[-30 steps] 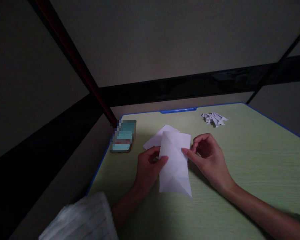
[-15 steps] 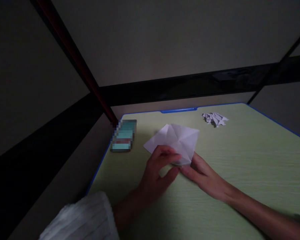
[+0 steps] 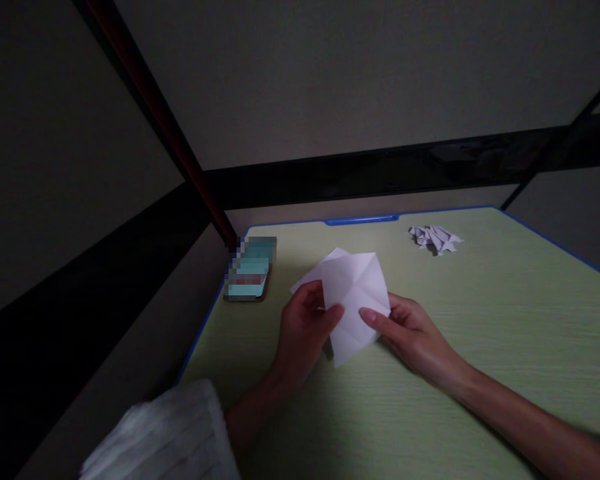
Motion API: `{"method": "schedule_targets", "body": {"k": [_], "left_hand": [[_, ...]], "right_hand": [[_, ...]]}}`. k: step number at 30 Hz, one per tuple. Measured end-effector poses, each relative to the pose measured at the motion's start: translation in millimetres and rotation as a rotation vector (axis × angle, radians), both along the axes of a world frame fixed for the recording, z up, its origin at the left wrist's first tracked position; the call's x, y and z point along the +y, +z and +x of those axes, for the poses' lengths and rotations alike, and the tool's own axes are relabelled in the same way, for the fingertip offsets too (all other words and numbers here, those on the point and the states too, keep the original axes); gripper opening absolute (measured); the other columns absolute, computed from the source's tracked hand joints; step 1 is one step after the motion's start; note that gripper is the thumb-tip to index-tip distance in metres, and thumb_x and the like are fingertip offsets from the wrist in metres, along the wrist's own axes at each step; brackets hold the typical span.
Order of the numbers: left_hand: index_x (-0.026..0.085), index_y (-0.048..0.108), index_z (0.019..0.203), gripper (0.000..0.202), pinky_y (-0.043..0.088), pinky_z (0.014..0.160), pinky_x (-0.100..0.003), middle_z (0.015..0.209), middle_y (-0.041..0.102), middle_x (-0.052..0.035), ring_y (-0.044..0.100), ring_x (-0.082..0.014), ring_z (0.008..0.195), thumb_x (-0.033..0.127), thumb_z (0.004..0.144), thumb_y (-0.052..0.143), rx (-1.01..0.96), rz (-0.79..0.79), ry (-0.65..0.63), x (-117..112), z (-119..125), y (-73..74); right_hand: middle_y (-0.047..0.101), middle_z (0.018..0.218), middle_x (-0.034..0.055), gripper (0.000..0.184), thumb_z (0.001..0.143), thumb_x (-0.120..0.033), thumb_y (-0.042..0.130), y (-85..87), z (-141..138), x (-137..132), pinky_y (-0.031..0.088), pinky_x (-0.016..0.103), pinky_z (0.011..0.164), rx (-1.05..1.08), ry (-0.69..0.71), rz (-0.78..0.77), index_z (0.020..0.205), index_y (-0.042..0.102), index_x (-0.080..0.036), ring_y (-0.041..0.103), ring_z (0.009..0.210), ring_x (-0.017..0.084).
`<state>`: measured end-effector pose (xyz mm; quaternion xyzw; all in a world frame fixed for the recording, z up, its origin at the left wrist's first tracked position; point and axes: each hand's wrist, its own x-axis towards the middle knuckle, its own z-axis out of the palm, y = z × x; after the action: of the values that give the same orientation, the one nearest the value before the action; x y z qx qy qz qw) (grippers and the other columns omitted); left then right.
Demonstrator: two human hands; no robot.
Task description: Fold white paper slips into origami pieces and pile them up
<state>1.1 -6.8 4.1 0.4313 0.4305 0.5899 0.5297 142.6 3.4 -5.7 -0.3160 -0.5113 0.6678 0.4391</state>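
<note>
A creased white sheet of paper [image 3: 356,283] is held up between my two hands over the table. My left hand [image 3: 304,327] grips its left side, thumb on the near face and fingers behind. On the right side my right hand [image 3: 410,327] pinches it the same way, thumb pressed on the front. The sheet's lower corner points down toward me. Behind it to the left, another white paper part [image 3: 313,272] shows; whether it belongs to the same sheet I cannot tell.
The pale green table [image 3: 505,320] has a blue edge and a blue strip [image 3: 363,220] at its far side. A phone [image 3: 251,270] with a blurred screen lies at the left. Several folded white paper pieces [image 3: 436,239] are heaped at the back right. Walls stand close behind and left.
The paper has been turned so that a corner points down toward me. My left hand has closed on its left side, and my right thumb has moved up onto the front.
</note>
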Motion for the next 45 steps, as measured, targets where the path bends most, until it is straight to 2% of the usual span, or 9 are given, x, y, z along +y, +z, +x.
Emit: {"method": "schedule_targets", "body": {"k": [8, 12, 17, 23, 30, 36, 41, 45], "left_hand": [[0.014, 0.055, 0.069, 0.016, 0.042, 0.055, -0.019, 0.065, 0.059, 0.0003, 0.052, -0.0092, 0.059, 0.017, 0.057, 0.064, 0.072, -0.012, 0.09, -4.0, -0.8, 1.8], [0.014, 0.056, 0.073, 0.015, 0.042, 0.056, -0.019, 0.068, 0.06, -0.0004, 0.053, -0.0099, 0.061, 0.019, 0.06, 0.063, 0.131, 0.036, 0.099, -5.2, -1.3, 1.1], [0.014, 0.057, 0.072, 0.012, 0.043, 0.057, -0.02, 0.07, 0.059, -0.0007, 0.053, -0.0106, 0.064, 0.018, 0.062, 0.061, 0.195, 0.087, 0.131, -4.9, -2.9, 3.0], [0.015, 0.057, 0.074, 0.015, 0.042, 0.054, -0.019, 0.067, 0.058, -0.0001, 0.051, -0.0097, 0.06, 0.016, 0.06, 0.062, 0.267, 0.08, 0.119, -4.7, -4.1, -2.6], [0.013, 0.058, 0.069, 0.013, 0.041, 0.05, -0.018, 0.06, 0.057, 0.0012, 0.05, -0.0085, 0.054, 0.016, 0.057, 0.063, 0.247, -0.009, 0.149, -3.4, -1.9, -1.5], [0.014, 0.06, 0.067, 0.009, 0.041, 0.051, -0.018, 0.06, 0.058, 0.0019, 0.05, -0.0083, 0.054, 0.017, 0.059, 0.062, 0.224, -0.017, 0.114, -3.2, -1.9, -1.0], [0.014, 0.056, 0.084, 0.025, 0.042, 0.055, -0.019, 0.065, 0.059, 0.0005, 0.053, -0.0096, 0.059, 0.017, 0.06, 0.063, 0.12, -0.036, 0.004, -4.4, -0.9, -0.3], [0.014, 0.054, 0.084, 0.027, 0.041, 0.054, -0.018, 0.06, 0.057, 0.0027, 0.052, -0.0078, 0.056, 0.015, 0.059, 0.063, 0.066, -0.042, -0.02, -4.3, 0.1, 1.4]], "right_hand": [[0.064, 0.066, 0.001, 0.014, 0.067, -0.026, 0.06, 9.3, -1.5, -2.8, 0.045, 0.024, 0.057, -0.062, -0.01, 0.004, 0.075, 0.062, -0.015, 0.056, 0.059, 0.011], [0.063, 0.063, 0.001, 0.014, 0.066, -0.028, 0.061, 7.8, -1.6, -3.0, 0.045, 0.022, 0.051, -0.065, -0.013, -0.035, 0.072, 0.061, -0.015, 0.055, 0.054, 0.01], [0.064, 0.061, 0.001, 0.015, 0.064, -0.028, 0.062, 8.2, -3.5, -3.7, 0.046, 0.022, 0.051, -0.057, 0.007, -0.105, 0.07, 0.06, -0.014, 0.057, 0.054, 0.01], [0.063, 0.054, 0.0001, 0.017, 0.059, -0.028, 0.066, 10.8, -4.8, -3.9, 0.044, 0.021, 0.046, -0.071, -0.049, -0.163, 0.065, 0.059, -0.014, 0.056, 0.048, 0.01], [0.062, 0.055, 0.0017, 0.027, 0.06, -0.039, 0.062, 7.5, -3.5, -3.4, 0.041, 0.023, 0.043, -0.123, -0.101, -0.15, 0.066, 0.059, -0.013, 0.052, 0.044, 0.011], [0.061, 0.055, 0.0021, 0.031, 0.065, -0.042, 0.058, 1.9, -2.1, -2.9, 0.041, 0.025, 0.047, -0.035, -0.077, -0.166, 0.067, 0.063, -0.012, 0.051, 0.044, 0.01], [0.06, 0.053, -0.0004, 0.022, 0.069, -0.034, 0.058, 0.7, 0.5, -1.9, 0.039, 0.024, 0.048, 0.019, -0.161, -0.157, 0.067, 0.064, -0.013, 0.048, 0.044, 0.009], [0.061, 0.054, -0.0007, 0.02, 0.07, -0.033, 0.058, 1.4, 2.2, 0.7, 0.038, 0.022, 0.048, 0.044, -0.229, -0.135, 0.064, 0.065, -0.015, 0.048, 0.047, 0.009]]}}
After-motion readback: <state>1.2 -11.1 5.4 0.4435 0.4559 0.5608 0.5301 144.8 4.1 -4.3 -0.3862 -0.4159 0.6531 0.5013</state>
